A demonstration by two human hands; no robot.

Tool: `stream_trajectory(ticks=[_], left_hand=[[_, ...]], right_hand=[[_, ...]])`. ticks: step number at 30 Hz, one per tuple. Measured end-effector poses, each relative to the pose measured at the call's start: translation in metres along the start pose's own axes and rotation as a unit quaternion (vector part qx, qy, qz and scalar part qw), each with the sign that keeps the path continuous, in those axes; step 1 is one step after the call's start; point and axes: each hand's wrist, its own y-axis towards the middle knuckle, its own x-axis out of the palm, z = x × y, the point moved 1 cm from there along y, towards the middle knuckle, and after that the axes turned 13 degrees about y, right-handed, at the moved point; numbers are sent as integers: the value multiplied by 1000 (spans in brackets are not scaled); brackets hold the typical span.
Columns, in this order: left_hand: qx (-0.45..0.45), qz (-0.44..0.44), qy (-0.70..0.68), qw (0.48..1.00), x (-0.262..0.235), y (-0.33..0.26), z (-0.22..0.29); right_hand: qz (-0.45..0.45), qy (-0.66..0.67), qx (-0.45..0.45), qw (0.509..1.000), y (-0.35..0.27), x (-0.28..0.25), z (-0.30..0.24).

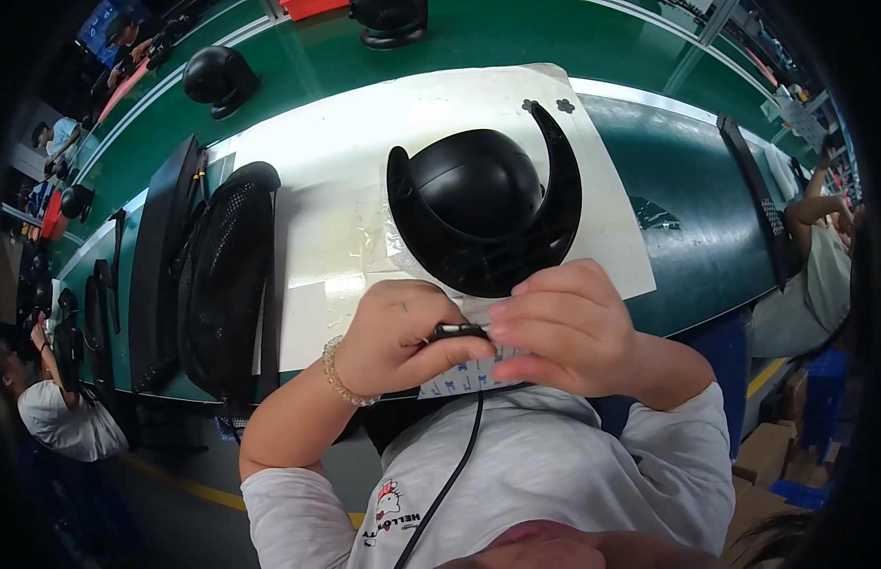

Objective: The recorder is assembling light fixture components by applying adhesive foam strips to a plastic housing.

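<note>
My left hand (401,337) and my right hand (564,327) meet at the near edge of the bench. Between their fingertips they pinch a small black plug (458,332) on a black cable (450,474) that runs down over my shirt. Under the fingers lies a white sheet of small labels (464,379). Just beyond my hands sits a black dome-shaped device (478,204) in a curved black cradle, resting on a white sheet (346,161) that covers the bench.
A black mesh panel (227,284) and a flat black panel (161,256) lie to the left on the green bench (687,180). More black dome devices (220,78) stand on the far belt. Other people work at the left (61,417) and right (820,266).
</note>
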Motion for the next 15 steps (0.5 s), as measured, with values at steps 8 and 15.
stream_trajectory(ticks=[8, 15], left_hand=[[12, -43, -81, 996, 1, 1, 5], [43, -4, 20, 999, 2, -3, 3]], right_hand=[[45, 34, 42, 998, 1, 1, 4], [23, -31, 30, 999, 14, -3, -6]])
